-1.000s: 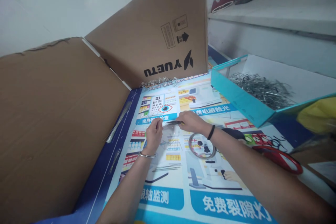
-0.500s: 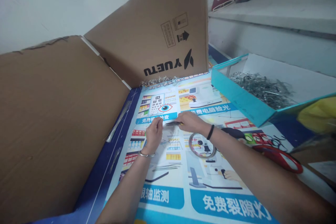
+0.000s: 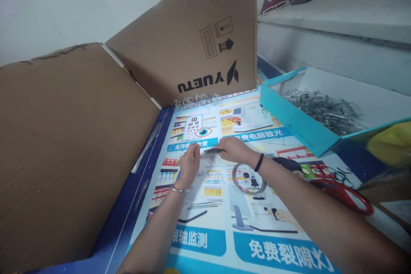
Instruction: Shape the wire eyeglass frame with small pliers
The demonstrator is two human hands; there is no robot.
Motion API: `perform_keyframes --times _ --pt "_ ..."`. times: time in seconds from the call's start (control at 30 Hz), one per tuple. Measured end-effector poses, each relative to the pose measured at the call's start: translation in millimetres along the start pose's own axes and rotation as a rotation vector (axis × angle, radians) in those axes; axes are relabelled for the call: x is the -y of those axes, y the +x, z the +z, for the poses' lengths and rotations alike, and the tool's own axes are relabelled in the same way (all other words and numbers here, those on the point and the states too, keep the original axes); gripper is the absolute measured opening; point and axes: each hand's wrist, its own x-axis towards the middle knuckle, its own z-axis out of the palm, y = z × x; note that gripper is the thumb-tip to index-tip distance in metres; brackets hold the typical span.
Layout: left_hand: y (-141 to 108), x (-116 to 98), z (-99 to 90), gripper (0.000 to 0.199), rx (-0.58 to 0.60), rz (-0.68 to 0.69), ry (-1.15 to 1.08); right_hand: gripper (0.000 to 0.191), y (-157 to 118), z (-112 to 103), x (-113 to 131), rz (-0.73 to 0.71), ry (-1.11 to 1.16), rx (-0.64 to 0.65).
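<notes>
Over the middle of the printed sheet, my left hand (image 3: pixel 190 165) is closed in a pinch; whatever lies between its fingertips is too thin to make out. My right hand (image 3: pixel 236 150) is wrapped round a pair of pliers (image 3: pixel 211 151), whose dark jaws point left at the left fingertips, a small gap away. Their handles are mostly hidden in the palm. A coil of wire (image 3: pixel 234 182) lies on the sheet below my right wrist. Several thin straight wire pieces (image 3: pixel 205 205) lie to the right of my left forearm.
Large cardboard panels (image 3: pixel 128 150) stand at the left and back. A pile of small bent wire pieces (image 3: pixel 196 100) sits at the back panel's foot. On the right, a teal box (image 3: pixel 297 125) holds tangled wire pieces (image 3: pixel 324 109). Near my right forearm lies a red-and-white object (image 3: pixel 348 197).
The view has shifted very slightly. Both hands keep nearly the same pose, with the pliers still held beside the left fingertips.
</notes>
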Motion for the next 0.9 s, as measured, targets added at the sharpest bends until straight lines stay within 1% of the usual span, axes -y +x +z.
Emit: perform_keyframes --times 0.27,0.4,0.9 --pt "0.3 -0.7 -0.9 0.019 0.01 -0.018 0.033 0.022 0.1 -0.2 -0.4 -0.009 -0.008 -0.007" --pt "-0.3 -2.1 -2.7 0.021 0.022 -0.015 0.032 0.022 0.6 -0.4 -0.3 0.0 -0.021 0.014" --pt "-0.2 1.3 -1.5 0.018 -0.017 0.026 -0.045 0.023 1.6 -3.0 3.7 0.053 -0.04 0.078"
